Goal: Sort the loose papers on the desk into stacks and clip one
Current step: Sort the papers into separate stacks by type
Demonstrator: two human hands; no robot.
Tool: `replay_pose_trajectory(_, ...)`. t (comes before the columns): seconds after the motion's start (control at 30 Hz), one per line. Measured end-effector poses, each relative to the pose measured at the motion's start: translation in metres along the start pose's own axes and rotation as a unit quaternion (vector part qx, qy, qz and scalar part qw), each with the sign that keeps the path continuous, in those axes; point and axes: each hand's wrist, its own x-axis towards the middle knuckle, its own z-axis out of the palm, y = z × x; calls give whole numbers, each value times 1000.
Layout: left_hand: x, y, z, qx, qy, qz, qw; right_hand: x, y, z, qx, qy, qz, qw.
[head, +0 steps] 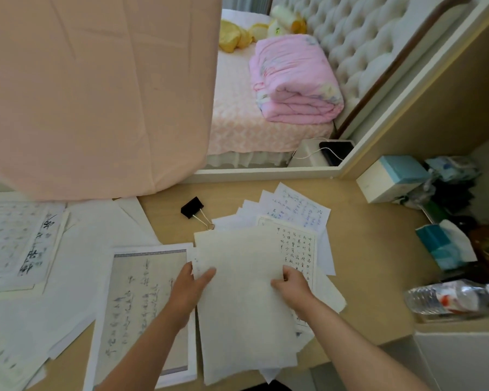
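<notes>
I have both hands on one blank cream sheet [243, 300], which lies uppermost in the middle of the desk [373, 249]. The left hand [192, 280] pinches its left edge, with the thumb laid over the top of the paper and the fingers out of sight beneath. The right hand [291, 286] grips the right edge with curled fingers, about level with the left. From the hands the sheet reaches far toward the binder clip [192, 208], and near past the desk's front edge, where it overhangs.

Under the sheet on the right I see a gridded page [298, 249] with written columns. Beyond that a fan of handwritten sheets [297, 210] spreads toward the far right. The black clip lies on bare wood just beyond the sheet's far left corner, its wire handles pointing at the papers. I cannot tell whether they touch.

Just left of the left hand a bordered calligraphy page [144, 300] lies partly under the forearm, and more papers [20, 244] cover the desk's left side. There is open wood to the right of the pile, up to a tissue box [441, 246] and a water bottle [449, 300] lying on its side at the right. A pink cloth [96, 94] hangs over the far left.
</notes>
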Motion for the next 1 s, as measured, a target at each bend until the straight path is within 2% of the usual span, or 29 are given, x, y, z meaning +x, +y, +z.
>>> replay_pose_trajectory(0.1,-3,8,-4,30,-28,12,999,-4,-8,16,-1,7,-26,1000)
replay_pose_trajectory(0.17,1,14,-8,-23,-84,-6,996,-1,-8,9,38,-1,-36,999)
replay_pose_trajectory(0.23,7,24,-7,-63,-128,-28,989,4,-8,-8,89,-56,-13,994)
replay_pose_trajectory(0.3,15,36,4,-70,-128,-34,989,7,-8,-28,97,-86,4,992)
replay_pose_trajectory(0.33,20,41,13,-59,-114,-32,991,11,-6,-38,96,-69,10,993)
replay_pose_trajectory(0.37,26,43,24,-29,-94,-24,995,16,-2,-48,93,-27,11,995)
replay_pose_trajectory(0.43,42,39,48,98,-37,9,994,34,13,-70,77,78,27,994)
replay_pose_trajectory(0.53,58,30,78,282,26,35,958,58,35,-98,56,195,90,975)
replay_pose_trajectory(0.6,60,28,97,368,52,36,928,70,48,-109,26,223,125,966)
replay_pose_trajectory(0.67,58,28,114,403,75,34,911,81,52,-109,19,230,142,963)
replay_pose_trajectory(0.77,56,29,131,357,110,-4,928,93,44,-102,45,230,155,960)
replay_pose_trajectory(0.83,57,34,137,287,115,-47,950,96,37,-97,65,220,162,960)
replay_pose_trajectory(0.9,57,38,142,217,96,-81,968,100,35,-93,65,198,165,964)
replay_pose_trajectory(1.0,55,42,145,168,46,-100,980,104,37,-90,37,140,135,980)
